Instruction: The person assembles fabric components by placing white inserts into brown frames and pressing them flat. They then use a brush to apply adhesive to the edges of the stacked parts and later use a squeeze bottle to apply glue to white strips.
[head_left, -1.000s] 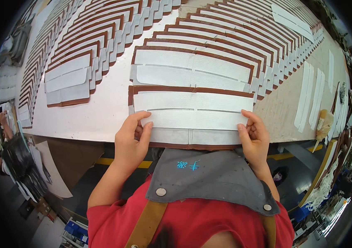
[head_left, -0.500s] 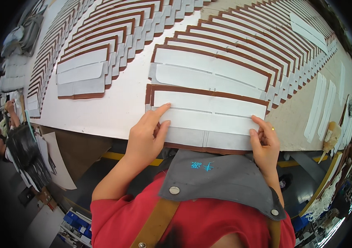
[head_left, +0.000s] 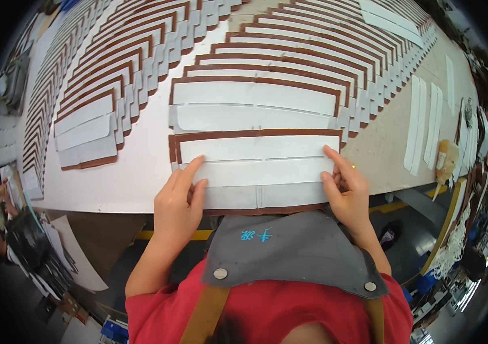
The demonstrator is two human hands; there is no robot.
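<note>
Left hand [head_left: 176, 199] and right hand [head_left: 348, 192], unclenched, touch a white strip [head_left: 261, 172]; overlapping brown-edged panels [head_left: 298, 62] lie beyond.

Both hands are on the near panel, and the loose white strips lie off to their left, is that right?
No, the head view shows the strips to the right of the left hand and right hand. Both hands are on the near panel, as stated.
</note>
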